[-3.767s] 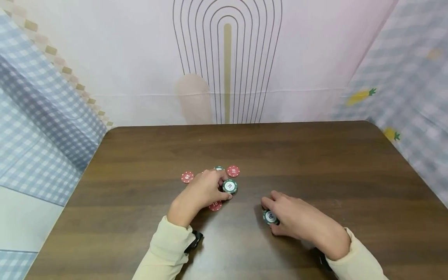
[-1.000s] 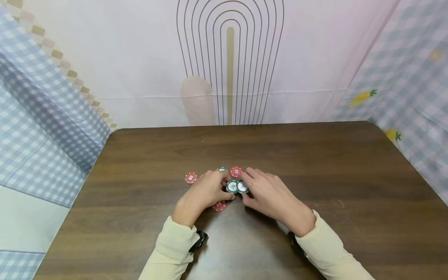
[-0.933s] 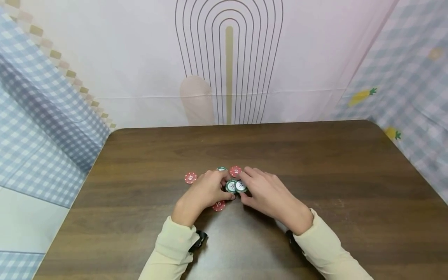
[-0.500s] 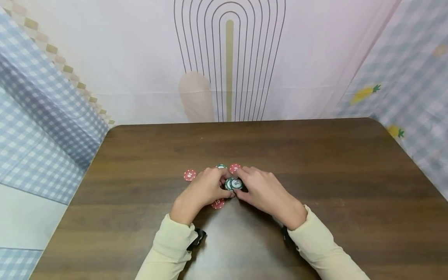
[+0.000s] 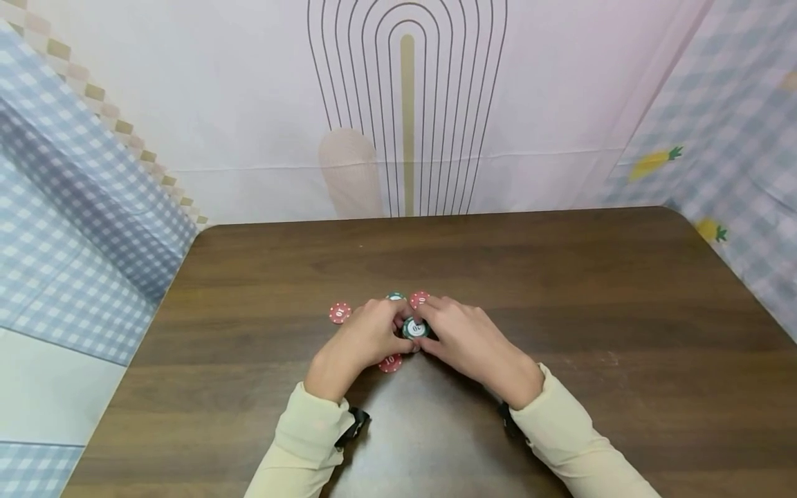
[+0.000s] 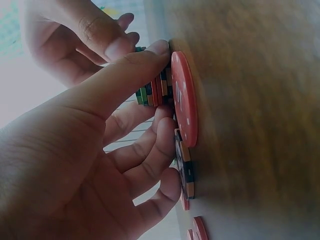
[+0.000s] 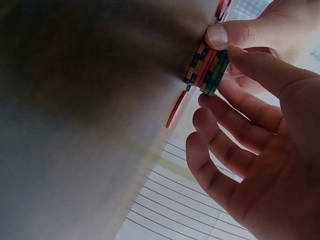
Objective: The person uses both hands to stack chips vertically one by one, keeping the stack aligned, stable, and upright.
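A short stack of poker chips (image 5: 415, 328) stands on the table with a green 20 chip on top. Side-on in the right wrist view, the stack (image 7: 206, 70) shows black-and-tan, red and green edges. My left hand (image 5: 355, 346) grips the stack from its left, thumb at the near side and fingers at the far side. From the right, my right hand (image 5: 476, 346) pinches the top green chip (image 7: 217, 75) between thumb and fingers. A red 10 chip (image 5: 390, 363) lies under the left thumb. The left fingers partly hide the lower chips.
Around the stack lie a red chip (image 5: 340, 312) to the left, a green chip (image 5: 395, 296) behind and another red chip (image 5: 420, 299) at the back right. A black-and-tan chip (image 6: 185, 165) lies by the left fingers. The brown table (image 5: 560, 277) ends at a hung cloth.
My right hand has come in from the right with a green chip, which slid leftward over the stack and now sits squarely on it. My left hand has stayed at the stack.
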Motion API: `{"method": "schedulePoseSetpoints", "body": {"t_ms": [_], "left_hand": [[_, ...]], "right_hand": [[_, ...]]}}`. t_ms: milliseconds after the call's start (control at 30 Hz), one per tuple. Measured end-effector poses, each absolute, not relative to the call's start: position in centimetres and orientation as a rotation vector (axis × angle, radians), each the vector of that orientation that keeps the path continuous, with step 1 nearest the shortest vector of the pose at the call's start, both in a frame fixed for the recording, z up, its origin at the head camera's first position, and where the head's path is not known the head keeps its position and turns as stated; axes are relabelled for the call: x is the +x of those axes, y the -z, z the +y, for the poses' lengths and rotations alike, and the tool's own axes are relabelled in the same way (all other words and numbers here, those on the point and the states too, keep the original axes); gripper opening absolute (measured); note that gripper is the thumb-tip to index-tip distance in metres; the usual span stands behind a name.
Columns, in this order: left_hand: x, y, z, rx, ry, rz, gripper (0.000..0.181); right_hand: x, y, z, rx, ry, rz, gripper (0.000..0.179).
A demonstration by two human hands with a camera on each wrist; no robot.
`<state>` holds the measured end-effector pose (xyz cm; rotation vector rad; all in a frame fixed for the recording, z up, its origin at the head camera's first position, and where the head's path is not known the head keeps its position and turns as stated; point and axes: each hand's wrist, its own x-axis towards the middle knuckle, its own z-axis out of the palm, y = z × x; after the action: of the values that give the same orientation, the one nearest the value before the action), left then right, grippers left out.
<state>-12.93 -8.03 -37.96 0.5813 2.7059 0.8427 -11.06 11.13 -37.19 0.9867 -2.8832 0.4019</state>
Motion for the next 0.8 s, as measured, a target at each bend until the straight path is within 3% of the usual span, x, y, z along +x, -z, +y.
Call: {"method": "schedulePoseSetpoints", "body": {"t_ms": [800], "left_hand": [[-12.84,37.98,-8.16,0.58,-0.824,2.702,0.026]], "right_hand": [[-11.23,37.05,11.16,0.936,-0.641,-3.024,0.023]]}}
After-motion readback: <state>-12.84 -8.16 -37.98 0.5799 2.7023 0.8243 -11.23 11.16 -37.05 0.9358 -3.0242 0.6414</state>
